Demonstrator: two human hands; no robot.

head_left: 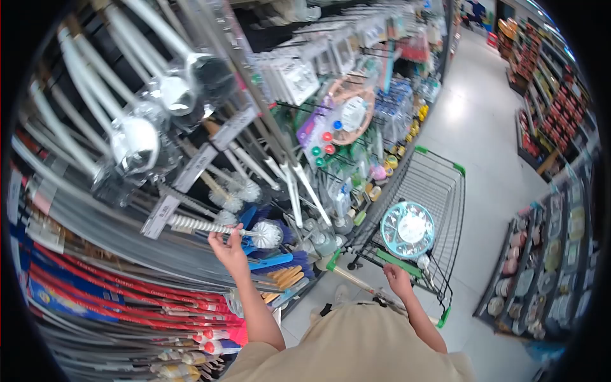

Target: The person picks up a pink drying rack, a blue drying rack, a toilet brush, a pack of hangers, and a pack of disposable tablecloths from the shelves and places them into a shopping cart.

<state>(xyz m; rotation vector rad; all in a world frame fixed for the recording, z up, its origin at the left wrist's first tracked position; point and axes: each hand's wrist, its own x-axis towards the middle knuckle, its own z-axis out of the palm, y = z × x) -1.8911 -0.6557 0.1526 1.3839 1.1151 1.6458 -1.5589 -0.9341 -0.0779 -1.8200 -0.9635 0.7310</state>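
Near price tags [160, 216], the left hand [230, 253] grasps 1 white brush [266, 235].

Tools [137, 140] hang at the upper left of the frame, and three price tags [194, 169] slant in a row below and to the right of them. To the right of the lowest tag, left of the middle, the left hand [229, 248] is on a brush [265, 235]. Poles [127, 280] fill the lower left. Right of the middle is a cart [439, 167] with a pack [407, 229] in it. The right hand [399, 280] is just below the pack. The floor [490, 127] runs up to the right of the cart, and shelves [541, 261] stand at the right.
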